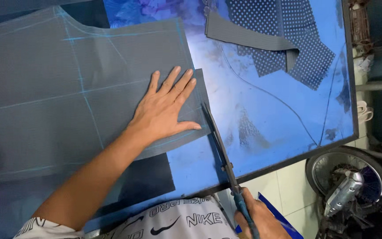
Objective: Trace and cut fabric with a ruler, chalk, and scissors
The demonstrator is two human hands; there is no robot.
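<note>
While the left hand (164,108) lies flat with its fingers spread on the grey fabric (67,88), pressing down the cloth's right-hand portion, the right hand (257,217) grips the blue handles of a pair of scissors (221,146) at the near edge of the blue table (266,128). The scissors' dark blades point away from the person and run along the right edge of the grey fabric, just beside the left thumb; the blades look nearly closed, with the tip at the cloth's edge. Pale blue chalk lines cross the fabric, which covers most of the table's left half. Farther off, on the right part of the table, lies a dotted dark fabric piece (306,62) with a grey strip (248,37) across it, well apart from both hands. Beyond the table's corner, a motorbike wheel (350,177) stands on the tiled floor (275,186).
</note>
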